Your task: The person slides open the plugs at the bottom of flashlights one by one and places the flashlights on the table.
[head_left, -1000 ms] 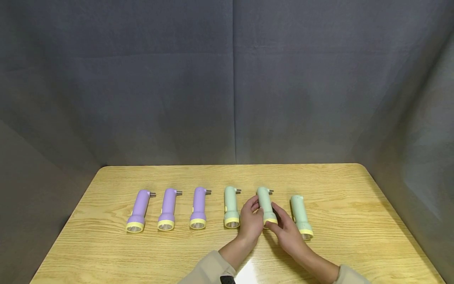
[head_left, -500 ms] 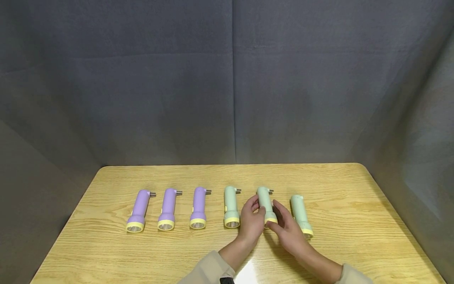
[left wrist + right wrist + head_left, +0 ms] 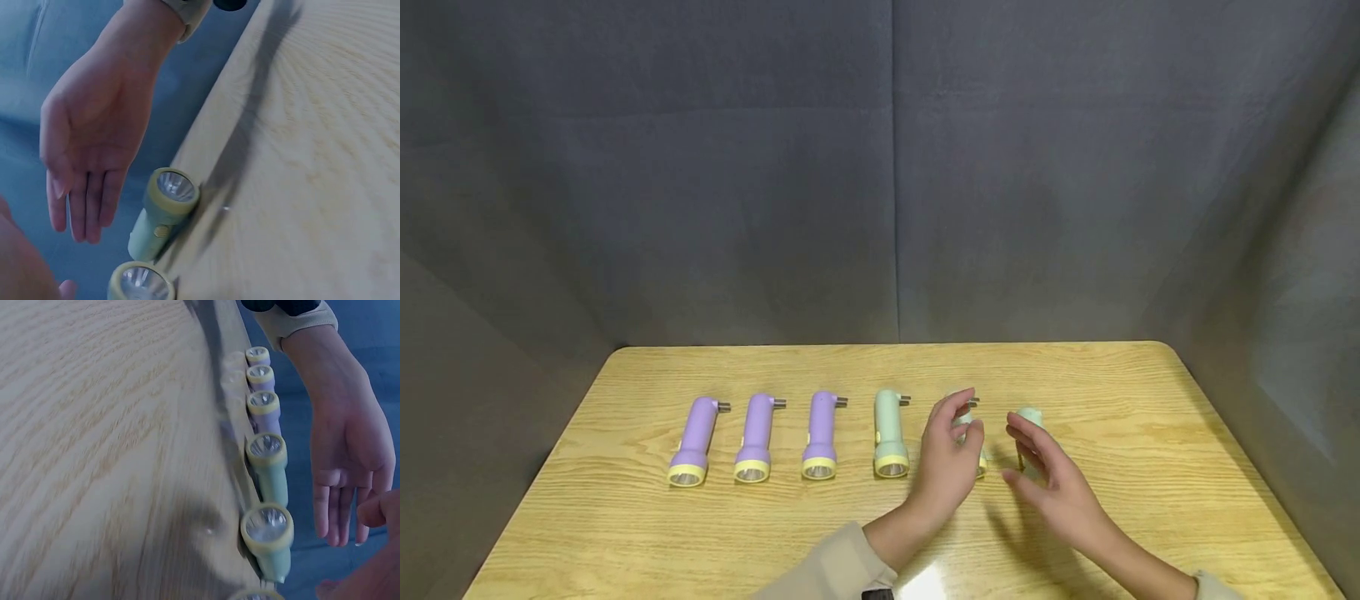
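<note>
Three green flashlights with yellow rims lie at the right of a row: the left one point(image 3: 889, 433), the middle one point(image 3: 982, 467) and the right one point(image 3: 1032, 413). My left hand point(image 3: 947, 462) hovers over the middle flashlight, hiding most of it, its fingers loosely bent and holding nothing. Above the right flashlight is my right hand point(image 3: 1063, 492), fingers extended and thumb apart, covering much of that flashlight. In the left wrist view, the right hand point(image 3: 97, 137) is apart from the nearby green flashlight point(image 3: 164, 209). The left hand's palm point(image 3: 350, 444) looks bare in the right wrist view.
Three purple flashlights with yellow rims, the leftmost point(image 3: 695, 437), the second point(image 3: 756, 433) and the third point(image 3: 821, 433), continue the row on the left. The wooden table point(image 3: 700, 542) is bordered by grey curtains point(image 3: 760, 208) behind and at the sides.
Both hands have let go of the middle green flashlight and lifted. The right hand has moved right, over the right green flashlight; the left has shifted slightly right. The flashlights stay in place.
</note>
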The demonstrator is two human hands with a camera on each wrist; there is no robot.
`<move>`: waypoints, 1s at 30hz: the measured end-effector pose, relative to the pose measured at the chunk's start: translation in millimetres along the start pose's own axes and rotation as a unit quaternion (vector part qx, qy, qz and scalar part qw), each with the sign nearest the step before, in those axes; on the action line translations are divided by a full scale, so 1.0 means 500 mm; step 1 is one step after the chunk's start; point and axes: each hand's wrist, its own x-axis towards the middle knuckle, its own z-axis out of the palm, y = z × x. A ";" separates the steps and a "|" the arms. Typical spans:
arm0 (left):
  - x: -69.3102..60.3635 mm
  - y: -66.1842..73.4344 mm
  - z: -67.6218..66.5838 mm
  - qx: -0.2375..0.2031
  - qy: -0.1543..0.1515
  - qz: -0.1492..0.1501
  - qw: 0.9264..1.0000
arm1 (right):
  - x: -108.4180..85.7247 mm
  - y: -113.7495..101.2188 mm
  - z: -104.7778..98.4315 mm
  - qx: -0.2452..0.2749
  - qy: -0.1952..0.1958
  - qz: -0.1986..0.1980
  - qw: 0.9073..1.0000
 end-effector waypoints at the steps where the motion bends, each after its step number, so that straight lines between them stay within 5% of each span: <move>1: 0.004 0.003 0.002 -0.002 -0.012 -0.008 1.000 | -0.002 0.001 -0.007 0.001 0.002 -0.007 1.000; 9: 0.034 0.022 0.046 0.005 -0.059 -0.086 0.995 | -0.017 0.024 -0.040 -0.005 0.039 -0.025 0.999; 15: 0.034 0.035 0.094 0.033 -0.047 -0.131 0.990 | -0.031 0.054 -0.063 -0.009 0.050 0.017 0.999; 23: 0.015 0.022 0.132 0.053 -0.047 -0.122 0.990 | -0.046 0.110 -0.110 0.016 -0.042 0.065 0.997; 30: 0.000 -0.002 0.151 0.040 -0.018 -0.127 0.991 | -0.055 0.146 -0.119 0.022 -0.092 0.015 0.995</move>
